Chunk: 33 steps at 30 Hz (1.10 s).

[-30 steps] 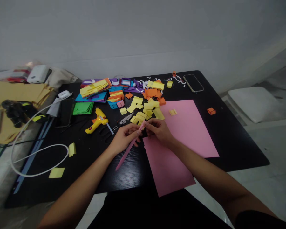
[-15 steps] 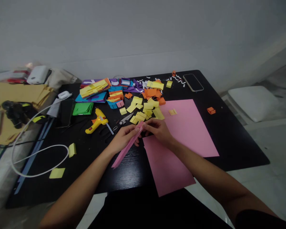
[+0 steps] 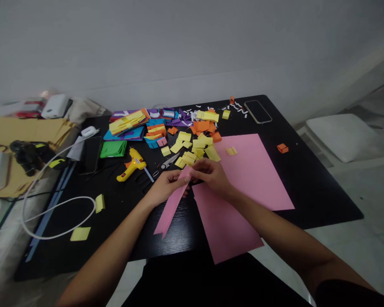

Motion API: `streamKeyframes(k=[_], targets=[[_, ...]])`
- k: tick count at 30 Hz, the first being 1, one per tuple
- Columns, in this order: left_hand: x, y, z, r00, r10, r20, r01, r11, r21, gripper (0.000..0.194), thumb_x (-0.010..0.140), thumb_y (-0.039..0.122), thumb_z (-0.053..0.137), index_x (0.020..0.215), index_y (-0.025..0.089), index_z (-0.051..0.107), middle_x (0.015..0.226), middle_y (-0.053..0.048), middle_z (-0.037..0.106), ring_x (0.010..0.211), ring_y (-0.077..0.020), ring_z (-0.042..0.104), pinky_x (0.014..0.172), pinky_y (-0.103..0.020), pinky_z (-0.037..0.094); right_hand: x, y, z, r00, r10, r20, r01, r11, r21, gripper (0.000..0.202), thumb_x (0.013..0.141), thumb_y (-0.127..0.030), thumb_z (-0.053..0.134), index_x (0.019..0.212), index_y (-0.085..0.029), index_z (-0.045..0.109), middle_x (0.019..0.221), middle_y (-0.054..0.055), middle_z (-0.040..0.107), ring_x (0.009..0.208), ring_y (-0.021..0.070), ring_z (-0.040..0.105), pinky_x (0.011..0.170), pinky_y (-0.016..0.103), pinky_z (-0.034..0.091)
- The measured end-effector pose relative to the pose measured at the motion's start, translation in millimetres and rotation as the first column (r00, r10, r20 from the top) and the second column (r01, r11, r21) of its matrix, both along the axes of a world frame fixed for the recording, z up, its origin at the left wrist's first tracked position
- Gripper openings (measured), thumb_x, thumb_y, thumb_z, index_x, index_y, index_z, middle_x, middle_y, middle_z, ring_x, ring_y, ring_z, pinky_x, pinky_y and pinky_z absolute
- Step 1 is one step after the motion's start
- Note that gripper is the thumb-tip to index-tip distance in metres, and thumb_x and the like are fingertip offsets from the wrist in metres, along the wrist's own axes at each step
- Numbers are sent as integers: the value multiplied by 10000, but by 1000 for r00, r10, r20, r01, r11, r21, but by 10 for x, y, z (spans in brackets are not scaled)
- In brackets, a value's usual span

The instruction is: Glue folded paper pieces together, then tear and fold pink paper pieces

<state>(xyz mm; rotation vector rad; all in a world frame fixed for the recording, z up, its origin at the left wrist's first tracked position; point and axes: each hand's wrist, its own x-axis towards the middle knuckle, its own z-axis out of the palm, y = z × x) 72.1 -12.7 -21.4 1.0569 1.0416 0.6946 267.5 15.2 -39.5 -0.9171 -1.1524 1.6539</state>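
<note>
A long folded strip of pink paper [image 3: 173, 204] slants down toward the table's near edge, above the dark tabletop. My left hand [image 3: 166, 186] grips it near its upper end, thumb on top. At that same end my right hand [image 3: 212, 174] pinches the strip between thumb and fingers; some fingertips are hidden behind the paper. Under my right forearm lies a pink sheet [image 3: 228, 230], and another pink sheet [image 3: 256, 170] lies beyond it. Just past my hands is a pile of yellow paper pieces [image 3: 188, 157], with scissors [image 3: 169, 161] beside it.
A yellow glue gun [image 3: 131, 166] lies left of my hands. Green folded papers [image 3: 113, 149] and stacks of coloured paper [image 3: 128, 123] sit behind it. A phone [image 3: 257, 111] is at the back right. A white cable [image 3: 60, 200] loops across the left side.
The pink strip has turned so that its broad face shows more, and its lower end has shifted slightly right and nearer. Both hands keep hold of it in nearly the same place.
</note>
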Motion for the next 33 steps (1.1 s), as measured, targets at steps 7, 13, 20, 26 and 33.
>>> streamKeyframes(k=[7,13,20,26,33], targets=[[-20,11,-5,1000,7,-7,-7,1000,19,415,808,531,815,905,142,705,757,-21,719,609,-133,683,582,-257,601,3,5,9,1000,-13,10,13,1000,11,270,681,-379,926,825,-212,770,748,-5,760,646,135,714,672,296,643],[12,8,37,998,55,-22,-53,996,70,456,795,577,808,899,140,723,784,-38,740,637,-149,692,601,-266,606,-9,-12,-10,1000,-2,2,3,999,-43,306,651,-396,940,813,-195,774,727,-1,765,634,145,721,680,315,654],[-4,-1,-5,995,84,-49,-80,994,75,415,802,539,814,897,141,739,799,-51,769,611,-148,701,587,-267,608,-16,-14,-22,1000,1,-31,-3,998,-70,289,637,-352,951,818,-194,792,728,9,772,621,141,721,652,300,647],[-18,1,-10,995,95,-39,-92,993,73,389,797,505,829,883,138,734,801,-54,772,597,-137,698,576,-258,607,-12,-28,11,999,17,-45,-20,998,-61,255,663,-330,939,841,-202,809,754,11,783,651,139,731,660,290,645],[-13,-5,1,994,108,-26,-106,992,71,363,778,470,855,852,136,732,769,-38,759,585,-131,686,558,-240,590,-5,-28,18,999,36,-41,-38,997,-60,253,669,-334,937,849,-207,811,741,7,782,646,138,731,671,291,644]])
